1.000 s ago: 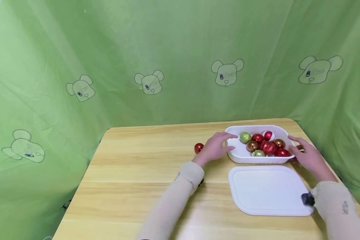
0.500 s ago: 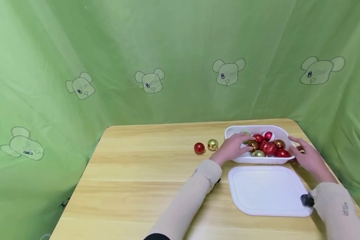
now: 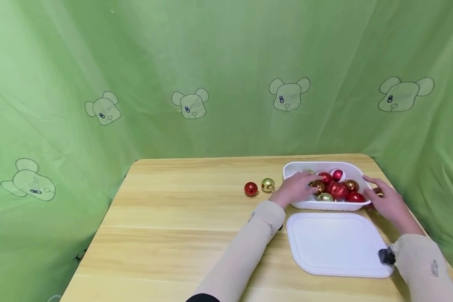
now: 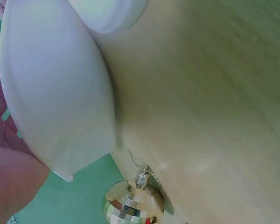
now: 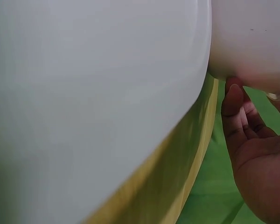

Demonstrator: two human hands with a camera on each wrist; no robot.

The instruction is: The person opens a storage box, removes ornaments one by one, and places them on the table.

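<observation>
A white plastic box [image 3: 302, 205] holds red, copper and green baubles, among them a red textured one [image 3: 338, 190]. My left hand [image 3: 293, 188] reaches over its left side. Its fingers lie among the baubles beside a copper bauble [image 3: 318, 186], and the green bauble [image 3: 310, 172] behind them is partly hidden. In the left wrist view that hand [image 4: 11, 177] leans over the rim. At the box's right end, my right hand [image 3: 388, 201] holds the rim and end wall; the right wrist view has its curled fingers [image 5: 233, 102] against the lower wall.
A white lid [image 3: 337, 245] lies flat in front of the box. To the box's left, a red bauble [image 3: 251, 188] and a gold bauble [image 3: 267, 184] lie on the wooden table [image 3: 166, 235]. A green curtain [image 3: 230, 50] hangs behind and on both sides.
My left hand has moved right from the box's left rim to over the baubles inside, uncovering the gold bauble on the table. My right hand stays at the right end.
</observation>
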